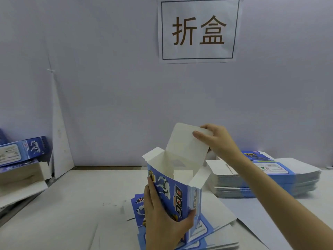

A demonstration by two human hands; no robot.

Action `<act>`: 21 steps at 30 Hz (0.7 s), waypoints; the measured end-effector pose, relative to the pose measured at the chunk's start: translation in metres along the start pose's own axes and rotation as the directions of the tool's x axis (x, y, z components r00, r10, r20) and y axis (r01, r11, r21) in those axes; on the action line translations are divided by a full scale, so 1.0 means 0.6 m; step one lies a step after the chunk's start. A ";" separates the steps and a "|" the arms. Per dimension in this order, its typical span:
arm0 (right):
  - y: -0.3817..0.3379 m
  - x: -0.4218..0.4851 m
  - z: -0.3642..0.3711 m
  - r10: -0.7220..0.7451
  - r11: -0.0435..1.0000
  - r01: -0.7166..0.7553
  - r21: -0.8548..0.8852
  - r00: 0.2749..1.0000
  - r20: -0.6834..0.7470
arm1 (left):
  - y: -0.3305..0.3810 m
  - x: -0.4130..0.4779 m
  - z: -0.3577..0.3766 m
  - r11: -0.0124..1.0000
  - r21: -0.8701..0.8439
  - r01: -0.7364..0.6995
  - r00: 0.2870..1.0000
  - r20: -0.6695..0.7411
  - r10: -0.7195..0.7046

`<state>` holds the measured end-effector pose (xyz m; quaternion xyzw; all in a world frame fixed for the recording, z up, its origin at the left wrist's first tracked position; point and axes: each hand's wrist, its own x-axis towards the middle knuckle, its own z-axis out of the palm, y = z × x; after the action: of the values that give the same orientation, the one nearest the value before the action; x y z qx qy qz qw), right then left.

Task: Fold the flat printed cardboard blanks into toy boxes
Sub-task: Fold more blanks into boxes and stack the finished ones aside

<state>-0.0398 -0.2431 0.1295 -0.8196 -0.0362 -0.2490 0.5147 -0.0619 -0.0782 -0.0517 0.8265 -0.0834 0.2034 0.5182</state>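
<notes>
Left hand (162, 213) grasps erected box (173, 193); right hand (214, 139) pinches lid flap (185, 143) | step: closing top | next: likely tuck flap inward.

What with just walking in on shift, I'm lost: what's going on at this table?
A person is folding a blue printed box. The left hand grips its upright body above flat blanks on the table, while the right hand pinches the white lid flap, which stands raised; the top is open. A stack of blanks lies to the right, other boxes to the left.
</notes>
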 end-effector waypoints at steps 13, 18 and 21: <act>0.103 -0.036 0.034 0.648 0.547 -0.682 0.486 0.712 0.269 | 0.002 0.002 -0.001 0.999 -0.047 -0.024 0.998 0.048 0.026; 0.074 -0.011 0.014 0.220 0.968 -0.211 0.136 0.974 -0.054 | -0.006 0.005 -0.003 0.999 -0.039 -0.029 0.997 0.077 0.032; 0.061 -0.008 0.002 0.065 0.996 -0.058 0.068 0.991 -0.117 | -0.007 0.005 0.000 0.997 -0.063 -0.033 0.997 0.061 0.037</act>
<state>-0.0317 -0.2581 0.0967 -0.7871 0.0118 -0.2801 0.5494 -0.0576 -0.0764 -0.0538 0.8143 -0.1202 0.1842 0.5372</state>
